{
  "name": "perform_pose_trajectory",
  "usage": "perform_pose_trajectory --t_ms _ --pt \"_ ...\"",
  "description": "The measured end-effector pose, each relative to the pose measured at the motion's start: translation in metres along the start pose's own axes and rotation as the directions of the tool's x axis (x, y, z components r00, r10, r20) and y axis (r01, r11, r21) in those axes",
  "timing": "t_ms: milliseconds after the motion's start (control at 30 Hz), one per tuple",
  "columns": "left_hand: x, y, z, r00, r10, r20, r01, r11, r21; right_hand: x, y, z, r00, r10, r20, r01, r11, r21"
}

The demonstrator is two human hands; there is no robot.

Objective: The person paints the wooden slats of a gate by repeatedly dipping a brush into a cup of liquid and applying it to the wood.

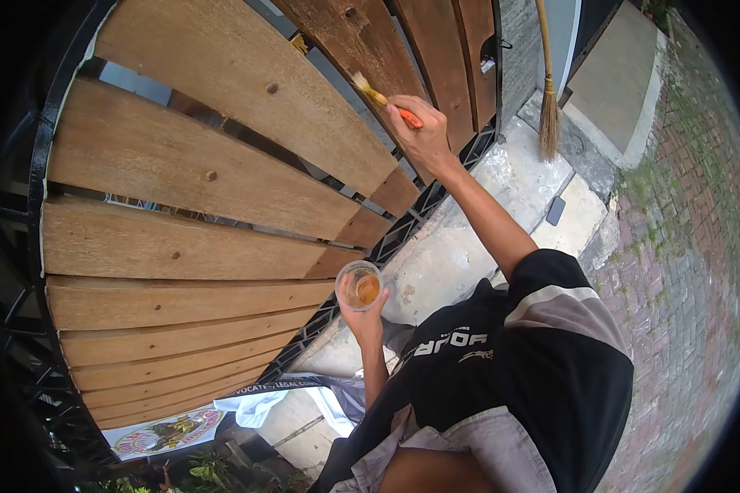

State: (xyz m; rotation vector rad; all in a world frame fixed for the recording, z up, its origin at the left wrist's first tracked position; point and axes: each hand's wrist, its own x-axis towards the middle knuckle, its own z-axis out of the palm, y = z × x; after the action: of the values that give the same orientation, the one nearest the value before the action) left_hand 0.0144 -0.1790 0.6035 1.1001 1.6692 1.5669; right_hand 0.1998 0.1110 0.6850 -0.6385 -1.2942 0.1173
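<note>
My right hand (422, 135) is closed around a paintbrush (376, 92) with an orange handle and pale bristles. The bristle tip lies at the edge of a dark brown wooden plank (370, 45). In my left hand (362, 311) is a clear plastic cup (359, 285), held below the planks with some amber liquid in its bottom. Lighter tan planks (197, 156) spread across the left of the view in a black metal frame. Several of these have a darker brown patch (396, 191) at their right ends.
A broom (548, 123) leans bristles down at the upper right. A phone-like dark rectangle (556, 211) lies on the pale concrete ledge (436, 255). Brick paving (674, 271) runs along the right. A printed banner (173, 434), white cloth (259, 408) and plants (214, 472) are at the lower left.
</note>
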Motion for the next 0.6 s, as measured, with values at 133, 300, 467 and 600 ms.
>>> perform_pose_trajectory --t_ms 133,300,467,600 --pt "0.001 0.008 -0.002 0.999 -0.017 -0.041 0.015 0.999 -0.041 0.012 -0.014 -0.003 0.999 0.036 -0.038 -0.038 0.998 -0.041" --pt "0.004 0.006 -0.001 1.0 -0.02 -0.008 0.019 0.999 -0.047 0.075 -0.027 0.006 0.957 -0.229 -0.177 0.23 0.973 -0.015" --pt "0.008 0.008 0.006 0.999 -0.023 0.023 0.025 0.998 -0.06 -0.008 0.02 -0.001 0.995 0.01 0.103 -0.005 0.999 -0.052" --pt "0.009 0.006 0.006 1.0 -0.016 0.024 0.018 0.997 -0.079 -0.062 0.045 -0.028 0.866 0.356 0.351 -0.258 0.919 -0.297"
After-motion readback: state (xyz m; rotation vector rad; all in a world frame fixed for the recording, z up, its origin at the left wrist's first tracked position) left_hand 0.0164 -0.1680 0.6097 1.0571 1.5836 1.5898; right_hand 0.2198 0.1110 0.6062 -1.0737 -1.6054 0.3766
